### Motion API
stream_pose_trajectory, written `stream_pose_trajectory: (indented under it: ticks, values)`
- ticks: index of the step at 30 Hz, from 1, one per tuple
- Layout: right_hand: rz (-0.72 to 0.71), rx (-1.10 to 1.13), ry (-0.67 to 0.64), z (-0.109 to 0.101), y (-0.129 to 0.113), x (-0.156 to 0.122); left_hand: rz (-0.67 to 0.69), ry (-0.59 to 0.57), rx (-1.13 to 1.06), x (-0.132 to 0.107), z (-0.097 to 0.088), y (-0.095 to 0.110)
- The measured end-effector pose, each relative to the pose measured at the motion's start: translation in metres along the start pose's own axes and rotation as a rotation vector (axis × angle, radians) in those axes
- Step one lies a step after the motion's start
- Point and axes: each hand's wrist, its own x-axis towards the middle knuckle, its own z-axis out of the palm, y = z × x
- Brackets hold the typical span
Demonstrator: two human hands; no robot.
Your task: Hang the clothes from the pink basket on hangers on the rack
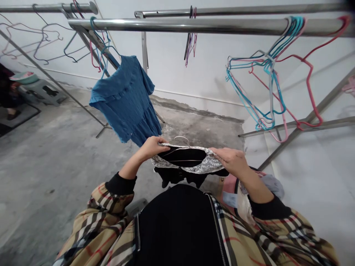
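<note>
In front of my body, a black garment with a white lace collar (pixel 203 165) hangs between my two hands. A thin hanger (pixel 181 137) is inside it, its pale hook sticking up above the neckline. My left hand (pixel 152 148) grips the left shoulder edge, thumb along the top. At the opposite shoulder, my right hand (pixel 230 159) pinches the lace edge with its fingers closed. The neck opening faces up, and the hanger's bar shows through it. The lower part of the garment is mostly hidden behind the collar.
A blue blouse (pixel 126 98) hangs from the metal rail (pixel 177 25) at the left. Blue, pink and red hangers (pixel 273 74) crowd the rail's right end. A basket with clothes (pixel 231 192) is low on the right. At far left, a basin (pixel 24 78) sits on a grey stool near a person.
</note>
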Motion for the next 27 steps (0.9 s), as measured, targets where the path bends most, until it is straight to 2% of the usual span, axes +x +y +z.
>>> stream_pose_trajectory:
  ticks: [4,6,10,14,18,19,20,23,24,27]
  values:
    - [-0.050,-0.007,-0.047,0.003,-0.006,0.000,0.089,0.348,0.342,0.000,0.016,-0.001]
    - [-0.015,-0.003,-0.028,0.007,-0.007,-0.001,0.100,0.449,0.432,-0.004,0.027,0.000]
    - [0.173,0.036,0.070,0.012,-0.010,0.000,0.154,0.434,0.351,-0.013,0.046,0.001]
    - [0.262,0.131,0.127,0.013,-0.019,0.002,0.215,0.449,0.213,-0.014,0.052,0.001]
    - [0.381,0.270,0.111,0.010,-0.034,0.008,0.288,0.620,0.133,-0.008,0.058,0.011]
    - [0.424,0.320,0.111,0.010,-0.038,0.011,0.310,0.631,0.087,-0.007,0.062,0.016]
    - [0.463,0.383,0.116,0.012,-0.043,0.014,0.329,0.590,0.021,-0.007,0.068,0.022]
    - [0.518,0.605,0.154,0.023,-0.060,0.026,0.303,0.258,-0.234,-0.008,0.091,0.042]
    - [0.526,0.664,0.174,0.029,-0.067,0.030,0.266,0.193,-0.296,-0.008,0.098,0.047]
    - [0.570,0.787,0.228,0.049,-0.090,0.040,0.214,0.167,-0.348,-0.009,0.110,0.056]
